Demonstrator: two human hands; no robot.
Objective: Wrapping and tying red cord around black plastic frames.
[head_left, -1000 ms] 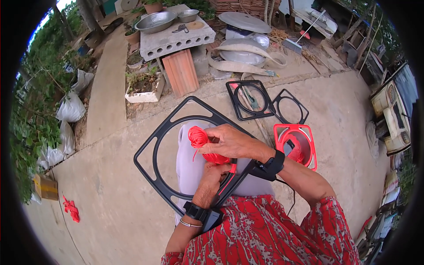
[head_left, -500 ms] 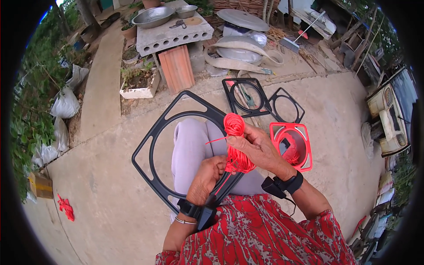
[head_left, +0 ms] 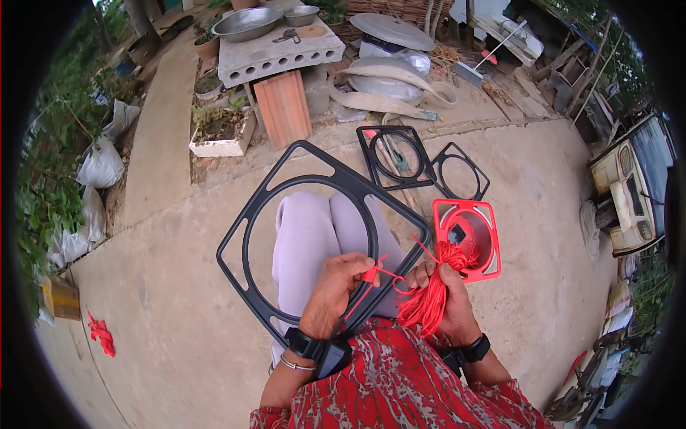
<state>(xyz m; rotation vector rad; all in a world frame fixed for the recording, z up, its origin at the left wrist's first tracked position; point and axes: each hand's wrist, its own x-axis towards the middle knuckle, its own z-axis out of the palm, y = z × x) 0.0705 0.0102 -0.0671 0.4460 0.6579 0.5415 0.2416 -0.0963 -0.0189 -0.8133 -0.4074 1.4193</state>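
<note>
Head view: left hand (head_left: 336, 287) pinches red wrapping (head_left: 370, 274) on large black frame (head_left: 361, 194); right hand (head_left: 456, 309), right of frame, fingers curled around red cord (head_left: 424, 309).

Black plastic square frame (head_left: 355, 186) with round central opening and cut-out corners, set cornerwise over the lap; red cord wrapping (head_left: 369, 274) binds its ring at right. Loosely looped red cord hank (head_left: 423, 307) beside it, strand extended toward the wrapping.

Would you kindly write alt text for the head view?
A person's right grip holds bundled red cord; the left grip holds a black frame by its red wrapping, over their lap. Two more black frames lie beyond.
</note>
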